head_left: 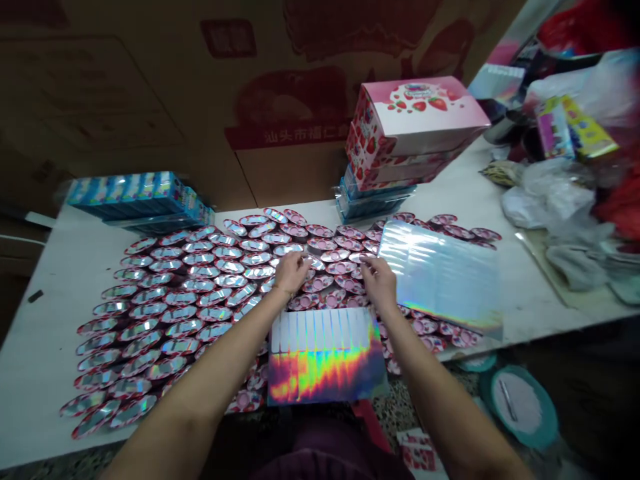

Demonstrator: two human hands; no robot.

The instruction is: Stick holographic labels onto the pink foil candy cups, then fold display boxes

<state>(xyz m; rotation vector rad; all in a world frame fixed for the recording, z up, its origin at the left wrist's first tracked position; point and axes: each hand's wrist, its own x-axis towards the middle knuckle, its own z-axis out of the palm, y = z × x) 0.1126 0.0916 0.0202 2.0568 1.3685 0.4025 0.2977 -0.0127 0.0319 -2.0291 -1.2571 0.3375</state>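
Rows of small oval pieces with red rims cover the table. Shiny silver tops mark the oval pieces [183, 313] on the left, while the oval pieces [350, 285] near the right hand have pink tops. My left hand [291, 273] has its fingers drawn together, tips at a silver-topped oval piece [314, 263]. To its right, my right hand [381, 285] is closed in a pinch above the pink-topped pieces; anything between its fingertips is too small to make out. A rainbow-shiny sticker sheet [327, 360] lies across the pieces between my forearms.
Another shiny sheet [440, 277] lies over pieces at right. Behind stand blue packs [133, 193] and a strawberry-printed box [425, 113] on more blue packs [373, 202]. A large carton [150, 100] walls off the back. Plastic bags [560, 200] clutter the right; a teal-rimmed round container [520, 403] sits below.
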